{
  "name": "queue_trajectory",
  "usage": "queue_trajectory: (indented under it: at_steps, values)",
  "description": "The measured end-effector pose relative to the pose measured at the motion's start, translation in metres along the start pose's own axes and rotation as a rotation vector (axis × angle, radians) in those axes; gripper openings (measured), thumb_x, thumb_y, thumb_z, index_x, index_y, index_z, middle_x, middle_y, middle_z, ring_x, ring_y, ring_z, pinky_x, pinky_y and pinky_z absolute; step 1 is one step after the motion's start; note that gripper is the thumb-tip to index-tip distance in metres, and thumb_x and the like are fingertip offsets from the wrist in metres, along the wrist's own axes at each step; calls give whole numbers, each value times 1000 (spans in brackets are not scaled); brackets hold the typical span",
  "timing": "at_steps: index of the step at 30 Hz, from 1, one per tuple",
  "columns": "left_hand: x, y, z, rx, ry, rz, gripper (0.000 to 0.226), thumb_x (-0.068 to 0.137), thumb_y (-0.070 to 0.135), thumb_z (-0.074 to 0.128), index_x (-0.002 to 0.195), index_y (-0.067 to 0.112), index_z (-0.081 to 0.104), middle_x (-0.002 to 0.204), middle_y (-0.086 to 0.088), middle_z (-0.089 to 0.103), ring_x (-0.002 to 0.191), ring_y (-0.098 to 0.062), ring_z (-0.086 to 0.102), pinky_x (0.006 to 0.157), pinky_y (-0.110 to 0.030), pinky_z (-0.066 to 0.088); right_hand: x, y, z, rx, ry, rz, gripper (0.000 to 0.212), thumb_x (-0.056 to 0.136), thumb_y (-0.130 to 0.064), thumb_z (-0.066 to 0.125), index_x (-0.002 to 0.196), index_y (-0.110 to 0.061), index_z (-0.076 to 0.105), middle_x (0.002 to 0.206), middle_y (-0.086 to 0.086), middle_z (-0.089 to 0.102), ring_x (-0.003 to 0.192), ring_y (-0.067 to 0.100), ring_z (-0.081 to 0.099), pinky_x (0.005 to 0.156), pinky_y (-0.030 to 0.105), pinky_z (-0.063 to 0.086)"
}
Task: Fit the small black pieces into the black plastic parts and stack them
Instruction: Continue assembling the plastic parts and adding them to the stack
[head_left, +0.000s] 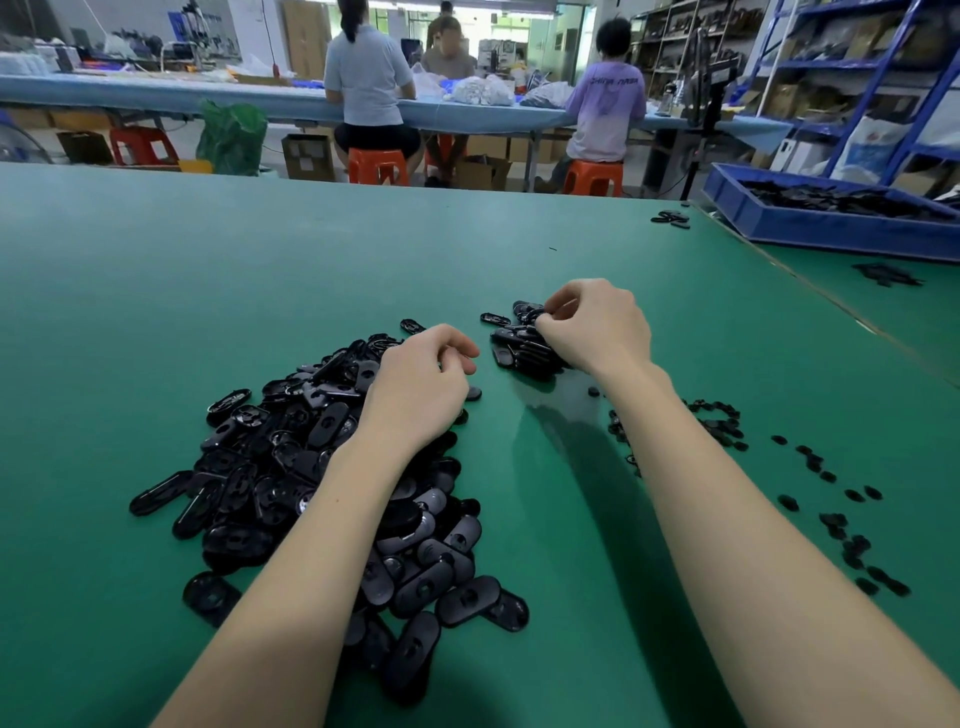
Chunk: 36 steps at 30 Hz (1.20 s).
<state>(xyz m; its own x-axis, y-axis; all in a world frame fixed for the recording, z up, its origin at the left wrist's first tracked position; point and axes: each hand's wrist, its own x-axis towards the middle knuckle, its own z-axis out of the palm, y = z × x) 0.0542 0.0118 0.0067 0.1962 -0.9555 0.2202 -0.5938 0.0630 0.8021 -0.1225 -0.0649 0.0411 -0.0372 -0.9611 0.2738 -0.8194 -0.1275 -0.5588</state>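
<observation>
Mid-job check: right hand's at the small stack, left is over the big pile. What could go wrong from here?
1. The right hand pinches a part on the small stack, which looks uneven; a nudge could topple it.
2. The left forearm lies across the big pile of oval parts; dragging it may scatter parts.
3. The small round pieces lie loose beside the right forearm and could be swept away.

Bare mat (260, 291) beyond parts pile (311, 467)
</observation>
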Motion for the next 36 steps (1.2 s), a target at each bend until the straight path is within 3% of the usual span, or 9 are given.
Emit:
queue_trajectory:
  at_steps: [3, 6, 9, 13, 20, 25, 30, 33, 36]
  values:
    - [-2, 1, -1, 14, -13, -16, 33, 93, 15, 38, 87, 34, 65, 85, 18, 71, 81, -12, 69, 84, -40, 56, -17, -9, 7, -45, -247, -168, 12, 84, -35, 68, 93, -35, 77, 88, -18, 71, 93, 10, 67, 83, 30, 56]
    - [-2, 3, -2, 24, -17, -21, 32, 91, 18, 37, 86, 34, 64, 86, 18, 71, 84, -15, 70, 86, -40, 56, -29, -14, 22, -141, -432, -247, 22, 84, -45, 73, 105, -41, 75, 91, -20, 68, 93, 6, 64, 83, 27, 50]
    - [-4, 4, -3, 35, -25, -20, 31, 87, 20, 37, 86, 32, 65, 87, 17, 72, 85, -15, 70, 87, -39, 56, -34, -16, 34, -167, -404, -257, 22, 86, -45, 73, 108, -41, 74, 101, -16, 67, 100, 11, 62, 79, 26, 41]
    - [-2, 3, -3, 82, -18, 2, 24, 90, 17, 50, 86, 32, 68, 81, 17, 71, 80, -10, 67, 86, -36, 55, -37, -12, 31, -167, -352, -241, 9, 86, -39, 72, 95, -39, 70, 104, -16, 70, 103, 14, 63, 84, 30, 49]
    - [-7, 15, 1, -6, -143, 36, 13, 84, 21, 70, 94, 29, 73, 85, 14, 74, 69, 4, 65, 71, -7, 47, -41, 20, -2, 214, -376, -206, 18, 88, -19, 74, 83, -36, 73, 75, -15, 73, 62, -5, 59, 61, 15, 48]
    - [-12, 23, 9, -168, -250, -20, 21, 83, 16, 75, 98, 30, 71, 78, 10, 76, 70, -3, 64, 68, -23, 44, -42, 29, -23, 366, -506, -146, 16, 87, -17, 79, 97, -29, 74, 82, -9, 77, 72, 4, 64, 74, 26, 49]
    - [-13, 21, 14, -165, -280, -19, 29, 86, 14, 71, 101, 39, 71, 77, 13, 71, 67, -9, 61, 79, -35, 56, -40, 34, -31, 430, -452, -52, 12, 86, -23, 79, 97, -27, 75, 88, -4, 79, 63, 0, 59, 59, 12, 42]
    - [-16, 21, 16, -153, -286, -9, 28, 89, 11, 66, 94, 37, 75, 85, 7, 70, 70, -16, 64, 87, -47, 58, -33, 50, -36, 257, -270, 58, 9, 91, -29, 67, 93, -31, 76, 91, -12, 77, 80, 6, 64, 73, 25, 50]
    - [-16, 22, 16, -164, -254, -35, 25, 86, 6, 66, 87, 29, 74, 91, 5, 73, 75, -21, 72, 87, -46, 59, -34, 69, -40, -18, -172, 163, 17, 92, -29, 61, 97, -33, 76, 101, -13, 74, 101, 16, 64, 85, 31, 52]
